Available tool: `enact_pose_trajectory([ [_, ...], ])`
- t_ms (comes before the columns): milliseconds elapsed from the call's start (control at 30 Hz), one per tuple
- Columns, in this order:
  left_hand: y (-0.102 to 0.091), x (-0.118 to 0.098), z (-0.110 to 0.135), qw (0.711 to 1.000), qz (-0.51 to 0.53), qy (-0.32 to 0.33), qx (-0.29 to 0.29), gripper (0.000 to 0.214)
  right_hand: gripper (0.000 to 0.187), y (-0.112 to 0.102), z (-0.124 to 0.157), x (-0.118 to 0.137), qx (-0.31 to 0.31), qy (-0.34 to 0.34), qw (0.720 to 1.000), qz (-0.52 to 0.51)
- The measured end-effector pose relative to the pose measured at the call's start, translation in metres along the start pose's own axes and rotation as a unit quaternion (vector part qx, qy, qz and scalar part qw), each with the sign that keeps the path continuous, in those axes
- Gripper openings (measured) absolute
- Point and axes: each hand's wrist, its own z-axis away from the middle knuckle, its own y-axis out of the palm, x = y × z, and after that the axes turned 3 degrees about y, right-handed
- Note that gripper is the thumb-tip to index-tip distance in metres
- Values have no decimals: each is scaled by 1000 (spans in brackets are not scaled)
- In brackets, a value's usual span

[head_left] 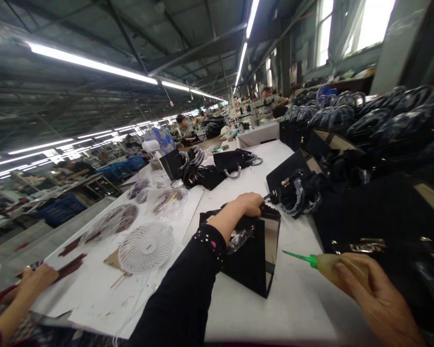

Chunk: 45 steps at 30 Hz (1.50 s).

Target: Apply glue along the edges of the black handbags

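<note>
My right hand [378,289] is closed round a soft, yellowish glue bottle [342,272], whose thin green nozzle points left over the white table. My left hand [251,204] reaches forward in a black sleeve and is closed at the back edge of a black handbag [244,253]. Its fingertips are partly hidden, with a thin dark piece and a small red spot beside them. The handbag lies tilted, its beige inner side showing at the right, with clear film on its handle. Just beyond is another black handbag [291,178] with a gold clasp.
Black bags [376,207] with wrapped handles crowd the right side. More bags [217,166] lie at the back. Left on the table [94,303] are a small white fan [146,248] and film-wrapped brown pieces [112,221]. A co-worker's hand [39,278] holds dark strips.
</note>
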Motion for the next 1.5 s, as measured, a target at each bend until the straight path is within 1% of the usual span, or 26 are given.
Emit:
enact_pose_trajectory([
  [67, 13, -8, -3, 999, -20, -18, -28, 32, 47, 4, -2, 2, 15, 18, 1000, -18],
  [133, 28, -10, -5, 998, -29, -32, -46, 34, 45, 6, -5, 4, 20, 12, 999, -34],
  [233, 48, 0, -4, 998, -16, -40, -35, 31, 41, 7, -10, 4, 18, -19, 998, -51],
  [300, 62, 10, 1, 999, 3, -39, -10, 27, 40, 9, -11, 1, 14, -26, 998, -55],
  [367, 77, 17, 9, 999, 22, -47, 2, 25, 40, 12, -11, -3, 17, -24, 998, -53],
  [433, 91, 20, 17, 997, 34, -66, -10, 25, 38, 18, -10, -6, 35, -31, 998, -52],
  [533, 107, 19, 24, 995, 46, -86, -33, 27, 32, 29, -10, -8, 57, -75, 994, -57],
  [633, 112, 19, 22, 994, 59, -86, -42, 26, 28, 39, -17, -7, 45, -126, 989, -56],
  [700, 112, 21, 18, 993, 68, -84, -45, 25, 29, 45, -23, -6, 41, -145, 987, -50],
  [833, 113, 24, 13, 992, 79, -85, -53, 25, 33, 58, -34, -6, 54, -167, 984, -40],
  [1000, 116, 24, 12, 991, 85, -85, -59, 25, 35, 73, -41, -9, 70, -184, 980, -30],
  [1100, 117, 23, 14, 991, 84, -86, -64, 26, 34, 73, -40, -8, 93, -189, 977, -25],
  [1233, 121, 22, 16, 990, 80, -86, -72, 26, 29, 67, -37, -1, 141, -197, 970, -22],
  [1367, 122, 22, 16, 990, 77, -86, -76, 26, 31, 62, -39, 8, 142, -203, 969, -22],
  [1500, 121, 21, 16, 990, 76, -86, -81, 26, 35, 59, -42, 14, 162, -161, 974, 5],
])
